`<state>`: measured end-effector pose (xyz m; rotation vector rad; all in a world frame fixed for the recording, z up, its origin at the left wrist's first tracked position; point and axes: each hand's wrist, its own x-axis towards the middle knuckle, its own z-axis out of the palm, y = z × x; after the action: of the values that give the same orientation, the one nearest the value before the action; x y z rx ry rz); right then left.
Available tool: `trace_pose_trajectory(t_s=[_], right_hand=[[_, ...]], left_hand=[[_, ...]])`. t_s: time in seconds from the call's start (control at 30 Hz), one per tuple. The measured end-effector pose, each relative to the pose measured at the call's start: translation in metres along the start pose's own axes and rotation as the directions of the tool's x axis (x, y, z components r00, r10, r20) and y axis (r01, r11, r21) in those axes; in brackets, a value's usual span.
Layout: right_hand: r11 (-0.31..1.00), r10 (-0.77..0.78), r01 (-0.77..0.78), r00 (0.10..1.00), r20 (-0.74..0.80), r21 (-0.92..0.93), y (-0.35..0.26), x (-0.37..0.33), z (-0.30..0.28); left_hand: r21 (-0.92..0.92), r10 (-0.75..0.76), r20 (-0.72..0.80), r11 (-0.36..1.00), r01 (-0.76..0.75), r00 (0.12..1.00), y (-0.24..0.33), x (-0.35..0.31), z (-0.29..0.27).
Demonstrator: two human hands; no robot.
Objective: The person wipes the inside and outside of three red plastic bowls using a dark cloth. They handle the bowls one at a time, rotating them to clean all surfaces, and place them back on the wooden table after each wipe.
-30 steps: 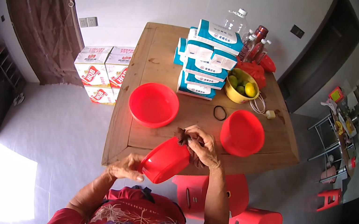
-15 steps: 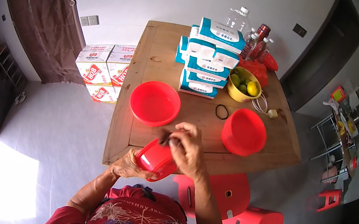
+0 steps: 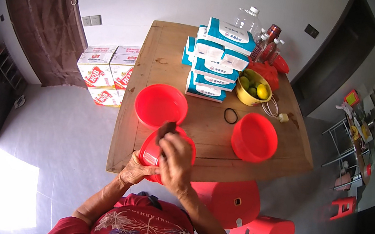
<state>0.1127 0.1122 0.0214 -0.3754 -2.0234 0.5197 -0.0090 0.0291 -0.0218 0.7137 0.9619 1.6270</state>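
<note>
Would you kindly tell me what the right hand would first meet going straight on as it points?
Past the held bowl beneath it, the right hand would probably first meet the leftmost red bowl, though depth is unclear.

A stack of tissue packs (image 3: 214,67) is set on the worktop (image 3: 162,53), with a fruit basin (image 3: 246,98) placed to its right and bottles (image 3: 260,49) grouped behind, rightward. Before the stack, one bowl (image 3: 161,106) is set leftward, another bowl (image 3: 254,138) rightward; a held bowl (image 3: 152,150) is positioned farther before it. Cartons (image 3: 96,74) are piled left of the stack.
</note>
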Motion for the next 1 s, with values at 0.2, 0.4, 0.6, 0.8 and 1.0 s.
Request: trace_pose_trajectory(t_s=[0.2, 0.4, 0.6, 0.8, 1.0], right_hand=[[0.994, -0.097, 0.09, 0.983, 0.155, 0.056, 0.008, -0.015, 0.001], [0.931, 0.347, -0.346, 0.938, 0.009, 0.117, 0.034, -0.009, -0.005], [0.892, 0.445, -0.435, 0.893, -0.065, 0.12, 0.045, -0.058, -0.003], [0.982, 0.048, -0.066, 0.993, 0.104, 0.179, -0.011, -0.051, -0.006], [0.997, 0.0, 0.01, 0.991, 0.135, -0.073, -0.016, -0.005, -0.028]], left_hand=[[-0.263, -0.011, 0.084, 0.964, 0.032, 0.996, -0.024, 0.001, -0.018], [-0.319, -0.056, 0.025, 0.946, 0.061, 0.998, -0.015, -0.006, -0.009], [-0.29, 0.001, 0.037, 0.957, 0.01, 0.999, -0.024, -0.001, 0.001], [0.025, -0.094, -0.006, 0.995, 0.094, 0.996, -0.02, 0.006, 0.017], [0.065, 0.065, 0.103, 0.995, -0.072, 0.992, -0.045, -0.002, 0.007]])
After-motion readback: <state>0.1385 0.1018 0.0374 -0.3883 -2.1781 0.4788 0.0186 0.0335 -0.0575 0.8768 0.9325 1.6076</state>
